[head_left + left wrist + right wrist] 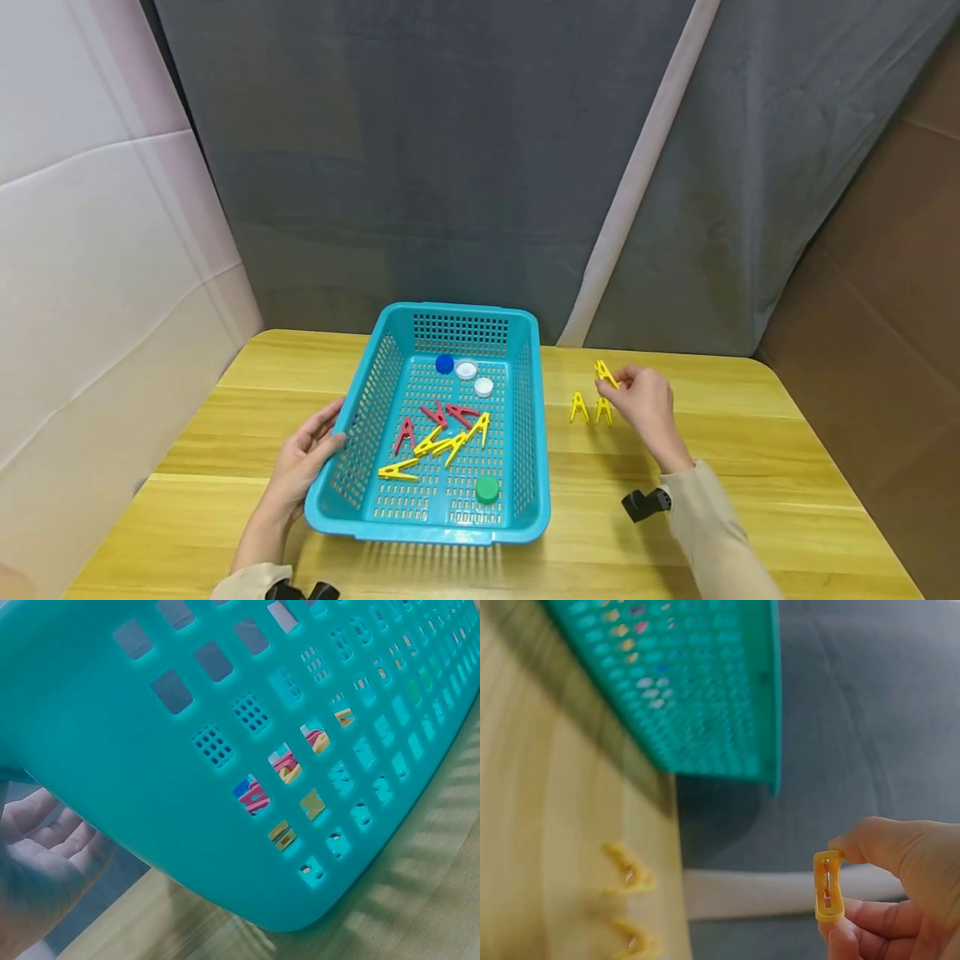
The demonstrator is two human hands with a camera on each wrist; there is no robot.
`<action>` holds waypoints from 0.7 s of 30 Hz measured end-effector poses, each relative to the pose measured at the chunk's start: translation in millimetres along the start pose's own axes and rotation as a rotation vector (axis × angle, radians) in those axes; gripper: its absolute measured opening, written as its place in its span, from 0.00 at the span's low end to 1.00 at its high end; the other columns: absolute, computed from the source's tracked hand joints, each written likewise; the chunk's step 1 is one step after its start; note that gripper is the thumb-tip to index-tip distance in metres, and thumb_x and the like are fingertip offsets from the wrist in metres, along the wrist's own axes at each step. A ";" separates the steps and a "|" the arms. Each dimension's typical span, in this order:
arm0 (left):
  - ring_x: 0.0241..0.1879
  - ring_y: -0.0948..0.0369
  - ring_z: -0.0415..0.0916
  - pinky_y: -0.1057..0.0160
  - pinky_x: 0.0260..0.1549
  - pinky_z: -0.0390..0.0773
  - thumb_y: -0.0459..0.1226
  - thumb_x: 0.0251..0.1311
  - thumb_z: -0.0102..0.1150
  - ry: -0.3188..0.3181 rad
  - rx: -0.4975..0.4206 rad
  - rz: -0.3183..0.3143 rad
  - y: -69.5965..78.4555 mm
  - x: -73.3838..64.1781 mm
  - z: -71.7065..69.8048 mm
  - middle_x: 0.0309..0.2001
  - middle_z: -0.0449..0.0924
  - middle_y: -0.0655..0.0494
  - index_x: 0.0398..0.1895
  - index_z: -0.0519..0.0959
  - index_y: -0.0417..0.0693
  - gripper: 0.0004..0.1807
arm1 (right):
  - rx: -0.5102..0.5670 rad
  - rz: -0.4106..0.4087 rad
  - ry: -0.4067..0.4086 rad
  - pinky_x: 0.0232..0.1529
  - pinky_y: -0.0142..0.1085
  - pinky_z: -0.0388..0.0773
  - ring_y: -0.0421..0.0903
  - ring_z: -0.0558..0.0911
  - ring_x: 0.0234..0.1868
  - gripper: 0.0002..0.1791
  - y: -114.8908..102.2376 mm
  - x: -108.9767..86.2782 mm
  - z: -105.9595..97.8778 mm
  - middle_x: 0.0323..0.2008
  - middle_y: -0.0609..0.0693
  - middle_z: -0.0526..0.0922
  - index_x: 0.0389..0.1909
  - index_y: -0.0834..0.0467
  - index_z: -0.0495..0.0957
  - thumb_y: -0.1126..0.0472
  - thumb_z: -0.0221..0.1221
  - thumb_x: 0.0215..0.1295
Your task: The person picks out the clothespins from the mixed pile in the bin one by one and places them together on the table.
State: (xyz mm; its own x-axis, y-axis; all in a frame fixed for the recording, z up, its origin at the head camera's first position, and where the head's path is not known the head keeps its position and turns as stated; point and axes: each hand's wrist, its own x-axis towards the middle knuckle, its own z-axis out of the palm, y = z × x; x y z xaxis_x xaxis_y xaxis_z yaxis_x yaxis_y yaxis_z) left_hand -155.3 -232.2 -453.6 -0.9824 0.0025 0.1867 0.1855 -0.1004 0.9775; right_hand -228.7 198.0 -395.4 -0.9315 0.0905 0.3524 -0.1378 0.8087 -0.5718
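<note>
My left hand [300, 460] grips the left rim of a turquoise plastic basket [542, 450], thumb over the edge and fingers along the outside. At the right, my right hand [643, 402] pinches a yellow clothespin [828, 886] between thumb and fingers, held above the table. Two more yellow clothespins stand on the table close by, one left clothespin [579, 407] and one clothespin [603, 410] just under the hand. Inside the basket lie several yellow clothespins [399, 470], three red clothespins [405, 435], a blue cap [444, 363], two white caps [483, 387] and a green cap [487, 489].
The wooden table [720, 433] carries the basket at its middle. A grey curtain [450, 167] hangs behind the far edge, with a pale strip [637, 183] slanting down it. White cloth [112, 250] borders the left, a brown panel [885, 292] the right.
</note>
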 end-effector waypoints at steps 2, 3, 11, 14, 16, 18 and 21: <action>0.50 0.75 0.72 0.76 0.45 0.74 0.26 0.64 0.48 -0.001 -0.002 0.001 -0.2 0.1 -0.2 0.50 0.73 0.73 0.66 0.51 0.21 0.30 | -0.015 0.012 0.005 0.19 0.34 0.66 0.44 0.71 0.17 0.14 9.5 -1.2 0.4 0.20 0.54 0.79 0.29 0.68 0.82 0.58 0.66 0.52; 0.50 0.75 0.71 0.76 0.45 0.74 0.26 0.64 0.48 -0.001 -0.004 0.001 -0.2 0.2 -0.2 0.50 0.73 0.73 0.66 0.51 0.21 0.30 | -0.021 0.017 0.006 0.19 0.34 0.67 0.44 0.71 0.18 0.14 13.8 -1.8 0.5 0.20 0.54 0.79 0.29 0.68 0.82 0.58 0.66 0.52; 0.50 0.76 0.71 0.76 0.45 0.74 0.26 0.64 0.49 -0.001 0.000 0.002 -0.5 -0.1 -0.7 0.51 0.73 0.74 0.66 0.51 0.22 0.30 | -0.052 0.107 -0.037 0.21 0.36 0.69 0.45 0.72 0.19 0.16 44.0 -5.7 6.3 0.21 0.56 0.81 0.28 0.69 0.82 0.56 0.66 0.52; 0.50 0.76 0.71 0.76 0.45 0.74 0.26 0.64 0.49 0.001 0.001 0.002 -0.9 0.0 -0.8 0.51 0.73 0.74 0.66 0.51 0.21 0.30 | -0.066 0.147 -0.054 0.20 0.35 0.68 0.45 0.71 0.20 0.16 52.9 -6.3 9.6 0.23 0.56 0.81 0.27 0.68 0.81 0.56 0.66 0.53; 0.50 0.76 0.71 0.76 0.46 0.73 0.26 0.64 0.49 0.001 0.002 0.003 -1.1 0.0 -0.9 0.51 0.73 0.74 0.65 0.51 0.21 0.30 | -0.075 0.169 -0.065 0.20 0.35 0.67 0.45 0.71 0.20 0.16 58.4 -6.3 11.9 0.23 0.56 0.81 0.26 0.67 0.81 0.55 0.66 0.53; 0.50 0.76 0.71 0.76 0.46 0.73 0.26 0.64 0.49 0.001 0.002 0.005 -1.3 0.2 -1.0 0.51 0.73 0.74 0.65 0.51 0.21 0.30 | -0.084 0.189 -0.076 0.19 0.34 0.66 0.45 0.71 0.19 0.16 62.8 -6.2 14.0 0.22 0.55 0.80 0.24 0.66 0.80 0.54 0.65 0.54; 0.50 0.76 0.71 0.76 0.46 0.73 0.25 0.64 0.48 -0.003 0.001 0.010 -1.1 0.5 -0.8 0.51 0.73 0.73 0.65 0.51 0.21 0.30 | -0.103 0.218 -0.096 0.18 0.34 0.65 0.46 0.71 0.19 0.16 69.2 -5.5 17.5 0.20 0.53 0.79 0.22 0.64 0.79 0.53 0.65 0.54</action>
State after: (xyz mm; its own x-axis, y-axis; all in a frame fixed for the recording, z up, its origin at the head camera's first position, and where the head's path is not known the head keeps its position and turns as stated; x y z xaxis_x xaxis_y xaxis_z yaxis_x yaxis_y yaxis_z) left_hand -156.1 -232.8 -454.6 -0.9804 0.0044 0.1969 0.1955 -0.0991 0.9757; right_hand -239.0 243.2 -449.9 -0.9638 0.2177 0.1538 0.1005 0.8312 -0.5468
